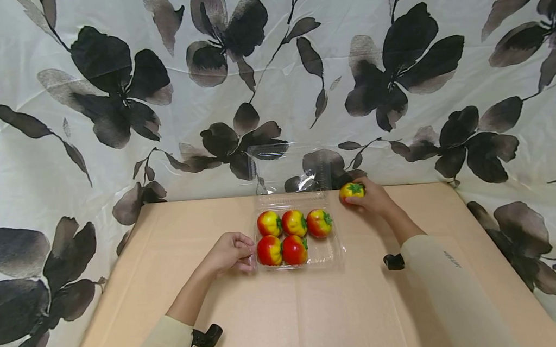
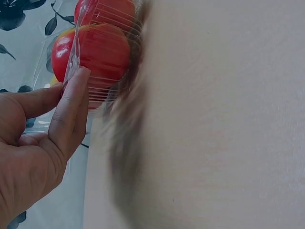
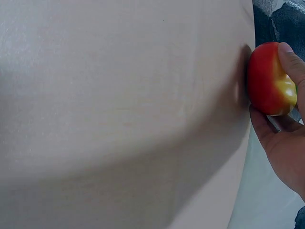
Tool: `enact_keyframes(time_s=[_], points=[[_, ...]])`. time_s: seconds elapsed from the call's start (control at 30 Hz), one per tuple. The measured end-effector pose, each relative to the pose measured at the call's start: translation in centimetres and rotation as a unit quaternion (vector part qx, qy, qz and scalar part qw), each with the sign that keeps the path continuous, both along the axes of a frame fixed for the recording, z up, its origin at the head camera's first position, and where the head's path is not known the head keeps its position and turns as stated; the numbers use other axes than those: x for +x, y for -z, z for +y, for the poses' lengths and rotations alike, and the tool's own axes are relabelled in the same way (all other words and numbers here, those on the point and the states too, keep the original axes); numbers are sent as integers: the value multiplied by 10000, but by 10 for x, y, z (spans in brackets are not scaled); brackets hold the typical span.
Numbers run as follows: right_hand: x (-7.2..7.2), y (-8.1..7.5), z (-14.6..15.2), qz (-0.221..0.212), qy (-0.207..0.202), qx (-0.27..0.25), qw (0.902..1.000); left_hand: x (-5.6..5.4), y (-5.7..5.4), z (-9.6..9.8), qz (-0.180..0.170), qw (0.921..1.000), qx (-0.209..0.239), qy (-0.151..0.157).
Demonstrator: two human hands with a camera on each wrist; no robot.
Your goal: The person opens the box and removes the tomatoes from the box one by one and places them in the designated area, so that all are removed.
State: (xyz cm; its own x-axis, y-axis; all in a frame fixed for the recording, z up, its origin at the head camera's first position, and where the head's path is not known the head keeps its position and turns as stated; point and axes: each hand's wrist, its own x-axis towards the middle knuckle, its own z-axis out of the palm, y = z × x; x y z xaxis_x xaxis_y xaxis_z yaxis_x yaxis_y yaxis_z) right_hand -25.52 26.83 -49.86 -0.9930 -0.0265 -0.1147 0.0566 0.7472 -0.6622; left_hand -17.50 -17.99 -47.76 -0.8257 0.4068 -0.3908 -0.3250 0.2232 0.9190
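A clear plastic clamshell box (image 1: 325,252) stands on the board with its lid (image 1: 289,164) raised at the back. Several glossy red-and-yellow fruits with green leafy tops sit inside: three in the back row, such as the middle fruit (image 1: 293,223), and two in front. The front right space holds no fruit. My left hand (image 1: 232,252) pinches the box's left rim (image 2: 74,55) between thumb and fingers. To the right of the box, my right hand (image 1: 370,196) grips another red-and-yellow fruit (image 3: 268,81) near the board's back edge.
A light brown board (image 1: 299,313) lies under the box and both arms. White cloth with dark flowers (image 1: 115,93) hangs behind it and shows along both sides. Each wrist carries a small black camera, like the left one (image 1: 207,337).
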Motion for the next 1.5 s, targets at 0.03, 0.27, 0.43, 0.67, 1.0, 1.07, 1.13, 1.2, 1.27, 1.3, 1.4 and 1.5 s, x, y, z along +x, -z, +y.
enact_keyframes(time_s=[0.03, 0.27, 0.43, 0.67, 1.0, 1.07, 1.13, 1.2, 1.27, 1.3, 1.4, 1.5], points=[[0, 0, -1, -1, 23, 7, 10000, 0, 0, 0, 0, 10000, 0, -4], [0, 4, -7, -44, 149, -127, 9998, 0, 1, -1, 43, 10000, 25, 30], [3, 6, -10, 52, 244, -247, 9994, 2, 1, -1, 13, 10000, 10, -14], [4, 8, -9, 156, 295, -264, 9991, 2, -1, -1, 21, 10000, -17, 6], [3, 10, -5, 84, 161, -215, 9996, 2, -3, 1, 52, 9999, -88, -10], [3, 10, -5, 75, 144, -243, 9996, 2, -3, 1, 27, 9999, -96, -25], [3, 10, -5, 50, 135, -276, 9995, 2, -2, 1, 25, 9999, -109, -36], [3, 10, -6, 35, 123, -288, 9995, 1, -2, 1, 9, 9999, -126, -59], [3, 10, -6, 16, 118, -287, 9995, 1, -2, 1, 6, 9999, -139, -79], [3, 10, -6, 6, 119, -289, 9995, 1, -2, 0, 14, 9999, -151, -84], [3, 9, -6, -23, 110, -259, 9996, 1, -1, 0, 36, 9998, -165, -76], [4, 9, -6, -34, 82, -238, 9997, 1, -1, 0, 91, 9998, -145, -31]])
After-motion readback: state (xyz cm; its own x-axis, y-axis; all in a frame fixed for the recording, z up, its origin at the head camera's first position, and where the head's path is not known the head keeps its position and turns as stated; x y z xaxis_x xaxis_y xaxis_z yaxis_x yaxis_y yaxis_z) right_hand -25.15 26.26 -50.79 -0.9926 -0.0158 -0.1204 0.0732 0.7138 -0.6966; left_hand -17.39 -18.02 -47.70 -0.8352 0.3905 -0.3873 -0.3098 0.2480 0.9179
